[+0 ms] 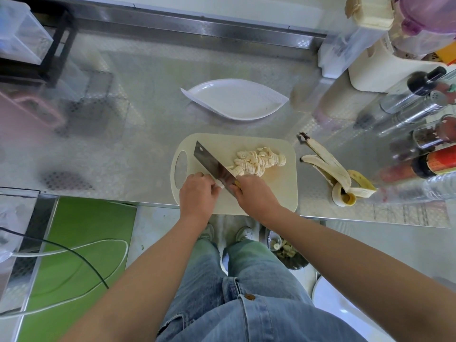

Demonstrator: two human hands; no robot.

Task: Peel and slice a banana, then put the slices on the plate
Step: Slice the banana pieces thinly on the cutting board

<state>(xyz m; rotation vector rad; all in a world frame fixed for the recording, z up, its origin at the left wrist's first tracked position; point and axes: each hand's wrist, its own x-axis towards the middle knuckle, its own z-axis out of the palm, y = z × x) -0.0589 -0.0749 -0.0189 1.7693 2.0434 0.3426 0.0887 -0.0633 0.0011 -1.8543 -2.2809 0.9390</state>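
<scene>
**Banana nearly all sliced, slices on the board**

The surface (138, 134) was embossed steel sheet with a raised metal edge along the top of the frame. At centre sat a cream cutting board (278, 193), with the banana slices (259, 160) heaped on its upper middle. The left hand (197, 193) was curled, pinching the last banana stub (220, 185). The right hand (254, 193) gripped the handle of the cleaver (209, 161), its blade just beside the stub. A white leaf-shaped plate (234, 99) lay above the board, apart from it. The peel (333, 169) lay right of the board. Bottles (419, 95) and white containers (370, 67) crowded the upper right, with a black rack (56, 45) at upper left. At lower left was a green floor (81, 230) with cables (74, 248) across it.
</scene>
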